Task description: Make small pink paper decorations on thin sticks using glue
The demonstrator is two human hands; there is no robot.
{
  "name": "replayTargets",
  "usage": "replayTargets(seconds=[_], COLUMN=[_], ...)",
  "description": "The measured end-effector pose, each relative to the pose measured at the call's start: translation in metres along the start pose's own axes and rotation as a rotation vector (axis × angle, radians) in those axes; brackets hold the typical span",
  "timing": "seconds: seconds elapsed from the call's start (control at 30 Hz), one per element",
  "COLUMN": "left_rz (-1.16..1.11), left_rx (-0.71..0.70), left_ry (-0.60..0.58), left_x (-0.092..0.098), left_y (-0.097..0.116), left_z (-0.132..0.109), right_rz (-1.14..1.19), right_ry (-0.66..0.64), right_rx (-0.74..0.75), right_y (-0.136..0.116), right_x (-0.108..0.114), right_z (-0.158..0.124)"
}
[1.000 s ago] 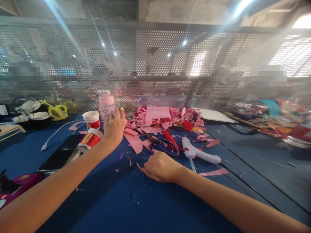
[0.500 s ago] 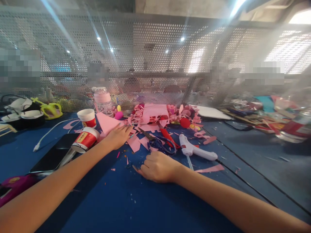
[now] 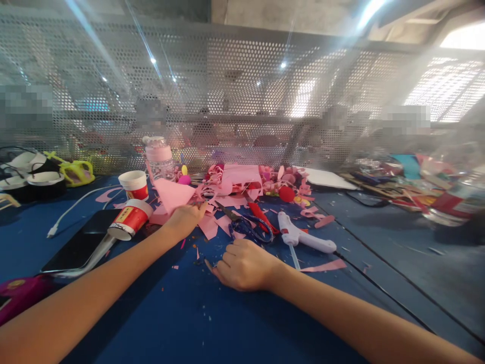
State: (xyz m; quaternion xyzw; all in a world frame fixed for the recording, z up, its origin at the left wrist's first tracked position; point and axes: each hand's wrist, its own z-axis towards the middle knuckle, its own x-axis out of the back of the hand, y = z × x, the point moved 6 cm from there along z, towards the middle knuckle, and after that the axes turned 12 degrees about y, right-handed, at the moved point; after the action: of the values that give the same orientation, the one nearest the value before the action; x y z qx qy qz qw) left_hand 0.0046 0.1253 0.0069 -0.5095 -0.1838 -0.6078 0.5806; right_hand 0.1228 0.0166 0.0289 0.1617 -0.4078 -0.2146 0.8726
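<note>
My left hand (image 3: 185,220) reaches into a heap of pink paper scraps (image 3: 208,225), its fingers drawn together at the scraps; what they pinch, if anything, is hidden. A folded pink paper piece (image 3: 172,194) stands just behind that hand. Closed in a fist, my right hand (image 3: 244,265) rests on the blue table (image 3: 182,323). A short, thin, grey-tipped thing (image 3: 208,264) pokes out of it, too small to name. Scissors with dark blue handles (image 3: 252,229) lie just beyond the right hand, beside a red-handled tool (image 3: 261,215). A white glue gun (image 3: 303,235) lies to the right.
Two red-and-white paper cups (image 3: 132,217), one tipped over, sit by a black phone (image 3: 81,242) at left. A pink-banded bottle (image 3: 159,156) stands behind. A perforated metal screen (image 3: 246,91) borders the back. The glue gun's cord (image 3: 379,288) crosses the right side.
My left hand's fingers, stretched over the scraps before, have drawn together, and the hand has shifted slightly. My right fist has stayed in place. The view has tilted a little.
</note>
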Motion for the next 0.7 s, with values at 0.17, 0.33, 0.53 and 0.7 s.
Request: replayTargets(seconds=[0.17,0.33,0.53,0.7], left_rz=[-0.112,-0.208,-0.207,-0.243], left_rx=[0.098,0.092,0.133,0.159], left_ry=[0.102,0.189,0.200,0.301], left_x=[0.004,0.005,0.001,0.000], left_y=[-0.006,-0.012,-0.014,-0.017], left_z=[0.000,0.001,0.002,0.002], right_rz=[-0.197,-0.381,-0.309,-0.271], right_ry=[-0.162,-0.173,-0.336,-0.231], right_rx=[-0.603,-0.804,-1.104,-1.209], right_y=[0.075,0.155,0.209,0.229], right_x=[0.012,0.030,-0.014,-0.032], right_z=[0.001,-0.002,-0.036,-0.050])
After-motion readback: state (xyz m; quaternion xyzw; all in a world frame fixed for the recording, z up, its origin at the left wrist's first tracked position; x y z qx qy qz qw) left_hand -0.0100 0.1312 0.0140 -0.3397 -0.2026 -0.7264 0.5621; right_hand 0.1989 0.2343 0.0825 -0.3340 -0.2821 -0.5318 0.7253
